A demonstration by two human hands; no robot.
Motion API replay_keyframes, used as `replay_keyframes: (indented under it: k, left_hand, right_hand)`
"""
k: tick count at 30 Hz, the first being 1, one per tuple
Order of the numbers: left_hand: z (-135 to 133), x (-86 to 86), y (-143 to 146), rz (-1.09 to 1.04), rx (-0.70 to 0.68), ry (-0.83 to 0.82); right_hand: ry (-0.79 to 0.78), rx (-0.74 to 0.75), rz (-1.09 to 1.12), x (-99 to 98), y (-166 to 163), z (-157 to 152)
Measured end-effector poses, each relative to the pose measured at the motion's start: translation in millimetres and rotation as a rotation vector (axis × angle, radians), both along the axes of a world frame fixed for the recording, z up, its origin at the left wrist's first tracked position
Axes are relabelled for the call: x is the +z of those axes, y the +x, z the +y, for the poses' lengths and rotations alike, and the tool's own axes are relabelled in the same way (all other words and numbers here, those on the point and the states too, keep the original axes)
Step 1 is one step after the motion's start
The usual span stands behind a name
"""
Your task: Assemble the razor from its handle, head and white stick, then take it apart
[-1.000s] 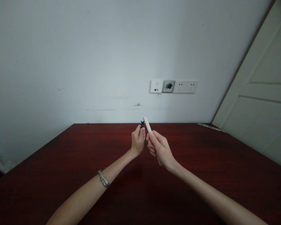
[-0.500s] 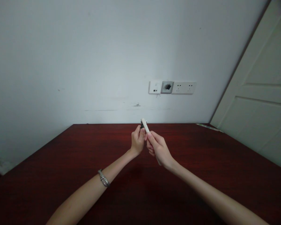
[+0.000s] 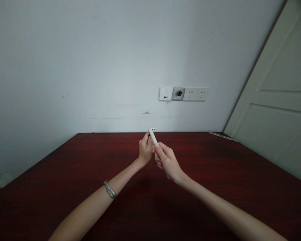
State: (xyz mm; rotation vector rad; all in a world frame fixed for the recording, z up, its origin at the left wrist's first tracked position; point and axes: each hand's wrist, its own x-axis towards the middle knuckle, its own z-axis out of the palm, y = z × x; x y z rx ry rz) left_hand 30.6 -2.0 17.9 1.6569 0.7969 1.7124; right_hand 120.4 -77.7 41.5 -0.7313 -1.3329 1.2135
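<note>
Just above the table and close to its far edge, my two hands meet around a small tool. My right hand pinches the lower end of its slim white handle, which tilts up and to the left. A little metal part sticks out to the right at the handle's top; its exact kind is too small to make out. My left hand is closed beside the handle, and a bit of something dark shows at its fingertips. Whether that dark bit belongs to the tool is hidden.
The dark red wooden table runs back to a pale wall. Wall sockets sit above its far edge, one with a black plug. A thin printed strip lies at the back right, near a white door.
The white handle has swung a little to the left at its top, and more of the metal part shows on its right. Both hands have shifted slightly left.
</note>
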Motion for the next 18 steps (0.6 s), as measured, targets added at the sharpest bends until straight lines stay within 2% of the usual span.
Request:
replay_keyframes:
  k: [3,9,15,18]
  left_hand:
    - [3,-3.0,0,-0.016,0.001,-0.022]
    - [0,-1.4,-1,0.039,0.035,0.035]
    - [-3,2.0,-1,0.051,0.002,0.040]
    - [-2,2.4,-1,0.047,0.017,0.041]
  right_hand:
    - [0.002,0.006,-0.023,-6.1,-1,-5]
    - [0.022,-0.011,0.034,5.9,2,0]
    - [0.005,-0.007,0.009,-2.5,-1,-1]
    - [0.012,0.000,0.029,2.7,-1,-2]
